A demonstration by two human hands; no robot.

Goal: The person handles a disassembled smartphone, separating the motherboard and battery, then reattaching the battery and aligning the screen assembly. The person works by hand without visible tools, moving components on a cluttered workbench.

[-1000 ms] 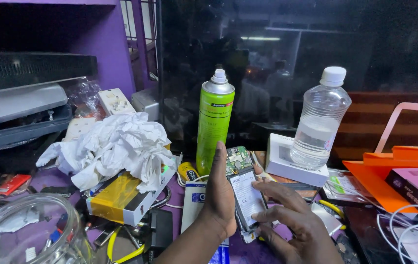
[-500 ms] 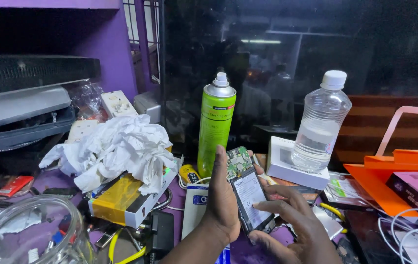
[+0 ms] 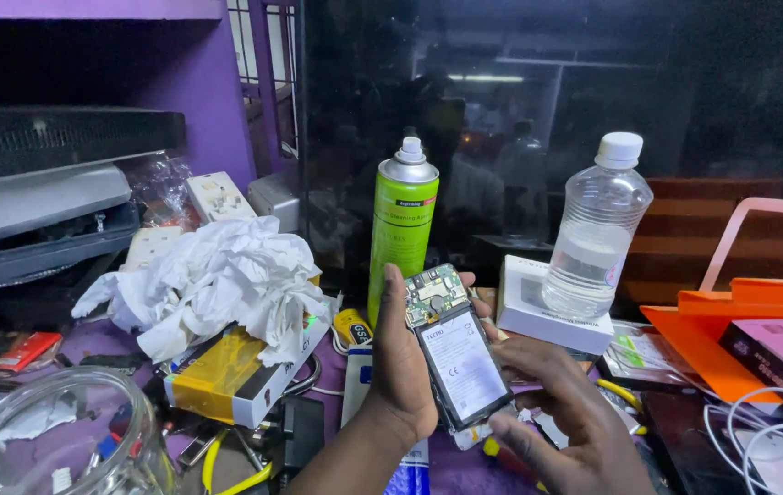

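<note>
While hands grip opened phone: battery, green board exposed.

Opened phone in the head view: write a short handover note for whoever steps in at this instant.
Left hand: grips the opened phone by its left edge, back cover off, battery and circuit board exposed.
Right hand: supports the phone from the right and below, fingers curled at its lower end.
Nearby: green spray can and water bottle upright behind, crumpled tissue to the left.
Done: cover off. Left: cannot tell further.
</note>
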